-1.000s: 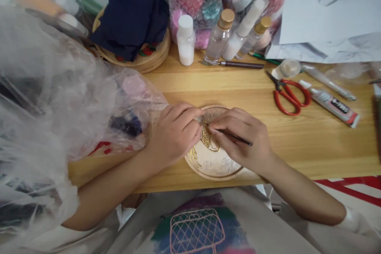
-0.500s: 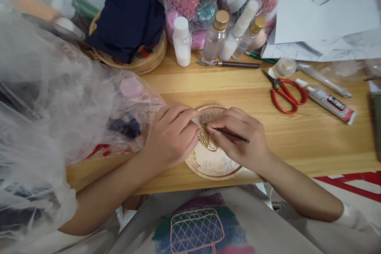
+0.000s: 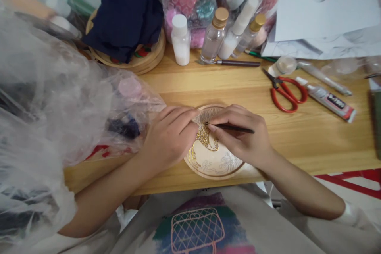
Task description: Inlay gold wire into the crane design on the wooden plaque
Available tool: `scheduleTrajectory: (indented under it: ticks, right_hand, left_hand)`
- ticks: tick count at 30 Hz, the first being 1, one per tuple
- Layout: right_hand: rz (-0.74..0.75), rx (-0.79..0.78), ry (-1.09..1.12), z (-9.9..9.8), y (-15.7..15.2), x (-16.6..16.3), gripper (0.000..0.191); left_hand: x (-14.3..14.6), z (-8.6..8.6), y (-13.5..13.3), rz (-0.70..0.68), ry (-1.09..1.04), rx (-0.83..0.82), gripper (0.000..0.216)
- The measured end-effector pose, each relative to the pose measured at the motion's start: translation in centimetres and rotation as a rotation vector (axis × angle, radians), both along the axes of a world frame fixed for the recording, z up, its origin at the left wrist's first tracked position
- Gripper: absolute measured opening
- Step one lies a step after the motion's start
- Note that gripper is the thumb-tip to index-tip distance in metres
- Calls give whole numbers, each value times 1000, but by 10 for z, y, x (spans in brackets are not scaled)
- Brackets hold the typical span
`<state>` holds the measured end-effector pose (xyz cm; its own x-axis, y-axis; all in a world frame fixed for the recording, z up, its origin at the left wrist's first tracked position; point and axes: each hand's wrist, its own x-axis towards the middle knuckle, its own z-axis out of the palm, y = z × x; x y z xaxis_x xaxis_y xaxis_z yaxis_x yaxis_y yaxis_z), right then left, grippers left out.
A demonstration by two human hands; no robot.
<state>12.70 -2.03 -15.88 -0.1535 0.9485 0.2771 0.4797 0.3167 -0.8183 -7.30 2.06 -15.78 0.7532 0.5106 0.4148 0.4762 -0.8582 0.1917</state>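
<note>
A round wooden disc [image 3: 218,168] lies near the front edge of the table, bearing a printed line drawing and raised gold lines [image 3: 204,137] in a scaly, curving shape. My right hand [image 3: 245,131] grips a thin dark pen-like tool [image 3: 235,127] between thumb and fingers, its tip down at the upper end of the gold lines. Over the disc's left side rests my left hand [image 3: 172,135], fingers bent and together, fingertips close to the tool's tip. Its thumb and whatever it may pinch are hidden.
Red-handled cutters [image 3: 287,93] and a glue tube [image 3: 331,101] lie to the right. Several bottles, including a white-capped one [image 3: 180,43], stand behind, near a dark-handled tool [image 3: 239,63]. Clear plastic bags [image 3: 86,99] crowd the left; dark blue cloth [image 3: 125,20] sits on a round wooden hoop.
My right hand has shifted slightly, and the tool's rear end now points further right and lies flatter. The left hand has drawn back a little, uncovering more gold lines at the lower left.
</note>
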Motion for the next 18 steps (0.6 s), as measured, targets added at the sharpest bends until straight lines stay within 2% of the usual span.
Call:
scheduleTrajectory:
  ticks: [4,8,14,18]
  right_hand:
    - [-103,-65,80,2,3,4,8]
    - [-224,-91,195,-3,8,10,10]
    - [-200,-72,248,-10,13,15,10]
    - [-177,-181,227,-5,12,13,5]
  left_hand:
    - [0,-1,1,-4,0,15,13]
    - [0,0,1,-1,5,21,13]
    - [-1,0,1,-18,27,41,14]
    - [-2,0,2,-41,47,74,16]
